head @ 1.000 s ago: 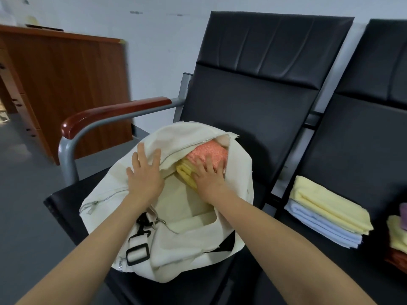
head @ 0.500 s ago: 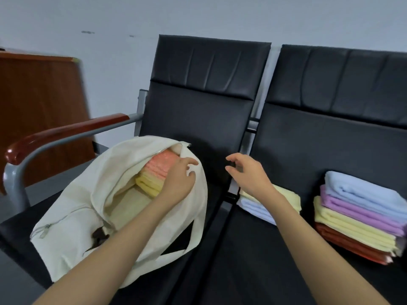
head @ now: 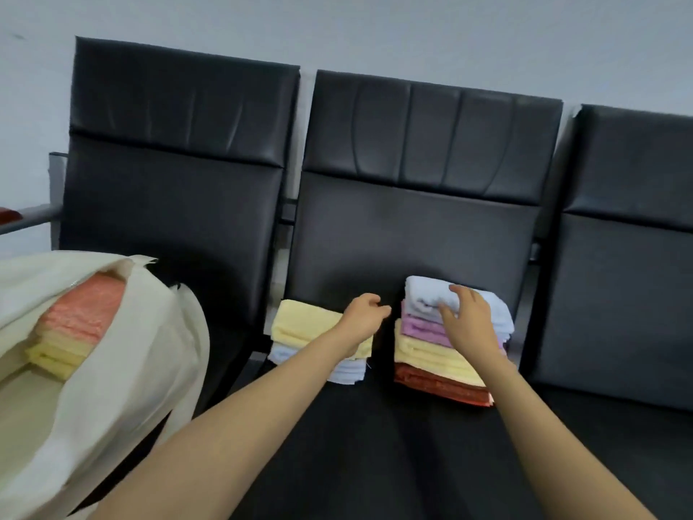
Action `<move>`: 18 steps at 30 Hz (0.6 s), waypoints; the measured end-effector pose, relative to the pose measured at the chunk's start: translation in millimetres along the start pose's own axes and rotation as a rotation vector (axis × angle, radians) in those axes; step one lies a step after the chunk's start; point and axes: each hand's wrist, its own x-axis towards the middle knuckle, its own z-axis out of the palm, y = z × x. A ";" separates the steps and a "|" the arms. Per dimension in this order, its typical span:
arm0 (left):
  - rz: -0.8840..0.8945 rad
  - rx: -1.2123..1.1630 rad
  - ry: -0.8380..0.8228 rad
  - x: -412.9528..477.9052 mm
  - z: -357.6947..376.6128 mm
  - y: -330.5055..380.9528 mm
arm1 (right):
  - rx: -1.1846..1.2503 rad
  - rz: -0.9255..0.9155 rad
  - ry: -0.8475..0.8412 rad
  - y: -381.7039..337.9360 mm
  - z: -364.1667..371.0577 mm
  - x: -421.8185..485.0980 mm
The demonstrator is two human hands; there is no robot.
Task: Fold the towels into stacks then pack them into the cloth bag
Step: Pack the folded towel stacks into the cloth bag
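Note:
The cream cloth bag (head: 123, 373) lies open on the left seat, with folded orange and yellow towels (head: 80, 324) inside it. On the middle seat a short stack (head: 300, 324) has a yellow towel over a pale blue one. To its right stands a taller stack (head: 423, 354) of red, yellow, purple and pale blue towels. My left hand (head: 362, 319) hovers between the two stacks, fingers loosely curled and holding nothing. My right hand (head: 467, 319) rests on top of the taller stack with its fingers spread over the pale blue towel.
Three black padded seats (head: 375, 463) stand in a row against a grey wall. A metal armrest with a wooden top (head: 15, 217) shows at the far left edge. The right seat (head: 622, 332) holds nothing that I can see.
My left hand has left the bag and moved right to the gap between the stacks. My right hand has moved right, from above the short stack onto the taller one. The view has swung right.

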 end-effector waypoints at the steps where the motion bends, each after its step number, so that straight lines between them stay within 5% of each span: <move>1: -0.002 0.003 0.002 9.9 14.5 6.8 | -0.023 0.016 0.009 15.0 -4.4 5.9; 12: -0.219 -0.208 -0.006 61.5 77.9 33.8 | -0.076 -0.060 0.004 94.4 2.5 12.0; 18: -0.108 -0.090 0.069 68.1 97.3 41.8 | -0.035 -0.037 0.038 102.9 11.5 9.4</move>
